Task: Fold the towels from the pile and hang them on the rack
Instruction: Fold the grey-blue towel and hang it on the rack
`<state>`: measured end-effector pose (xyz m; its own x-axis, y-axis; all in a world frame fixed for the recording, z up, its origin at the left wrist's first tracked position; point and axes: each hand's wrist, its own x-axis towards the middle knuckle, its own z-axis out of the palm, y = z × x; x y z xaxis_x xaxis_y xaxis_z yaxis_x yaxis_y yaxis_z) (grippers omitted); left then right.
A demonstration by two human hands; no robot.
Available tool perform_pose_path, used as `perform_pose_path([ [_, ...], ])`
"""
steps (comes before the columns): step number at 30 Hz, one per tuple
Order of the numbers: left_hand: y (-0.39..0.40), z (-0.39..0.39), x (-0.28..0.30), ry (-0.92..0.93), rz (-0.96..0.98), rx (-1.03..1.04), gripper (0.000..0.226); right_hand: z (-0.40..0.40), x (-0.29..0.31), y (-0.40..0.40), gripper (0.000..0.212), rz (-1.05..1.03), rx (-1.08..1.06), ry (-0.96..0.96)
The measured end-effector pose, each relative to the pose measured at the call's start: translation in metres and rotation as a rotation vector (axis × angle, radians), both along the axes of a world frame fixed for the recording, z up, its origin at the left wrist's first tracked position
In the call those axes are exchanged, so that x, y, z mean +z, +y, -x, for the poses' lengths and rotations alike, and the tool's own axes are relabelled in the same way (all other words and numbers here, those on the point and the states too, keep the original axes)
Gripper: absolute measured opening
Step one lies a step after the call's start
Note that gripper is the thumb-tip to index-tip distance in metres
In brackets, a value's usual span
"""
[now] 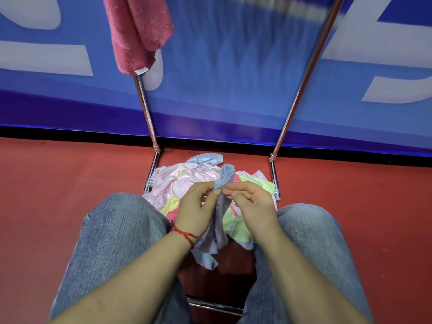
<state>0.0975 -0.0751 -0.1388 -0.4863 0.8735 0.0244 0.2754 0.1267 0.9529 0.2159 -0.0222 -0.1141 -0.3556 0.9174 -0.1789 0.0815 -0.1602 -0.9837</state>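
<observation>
1. Head view looked down on a seated person's knees in jeans, with the pile of towels (205,183) lying on the red floor between the feet of the chrome rack (146,111).
2. Both hands worked one pale blue towel (223,199) directly above the pile. The left hand (197,206) pinched its edge between thumb and fingertips; the right hand (251,202) met it from the other side, fingers curled and thumb pressed against the same edge.
3. That towel ran lengthwise toward the person: a small loop of cloth stood up just beyond the fingertips, and the rest hung down between the wrists to the floor near the lap.
4. Neither hand was clearly nearer; they sat side by side, almost touching. My judgement: spreading the hands apart along the pinched edge would open the cloth for folding.
5. A pink towel (138,33) already hung over the rack's left side, well above and beyond the hands.
6. The rack's top bar was cut off and blurred, so free hanging space could not be judged. How much blue cloth lay beneath the left wrist was hidden.
</observation>
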Motion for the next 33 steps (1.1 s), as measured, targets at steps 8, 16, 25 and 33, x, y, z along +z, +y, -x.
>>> perform_pose_path([
  [8, -0.004, 0.009, 0.03, -0.066, -0.113, -0.223, 0.027, -0.016, 0.021, 0.018, 0.072, -0.021, 0.134, -0.086],
  [16, 0.016, 0.014, 0.096, -0.045, -0.197, -0.243, 0.031, -0.01, 0.083, 0.028, 0.02, -0.129, 0.148, -0.02],
  [25, 0.058, 0.028, 0.192, -0.029, -0.236, -0.282, 0.015, -0.012, 0.18, 0.059, 0.012, -0.419, 0.087, -0.053],
  [33, 0.104, 0.041, 0.254, -0.068, -0.371, -0.28, 0.015, -0.002, 0.259, 0.103, 0.014, -0.604, 0.181, -0.136],
])
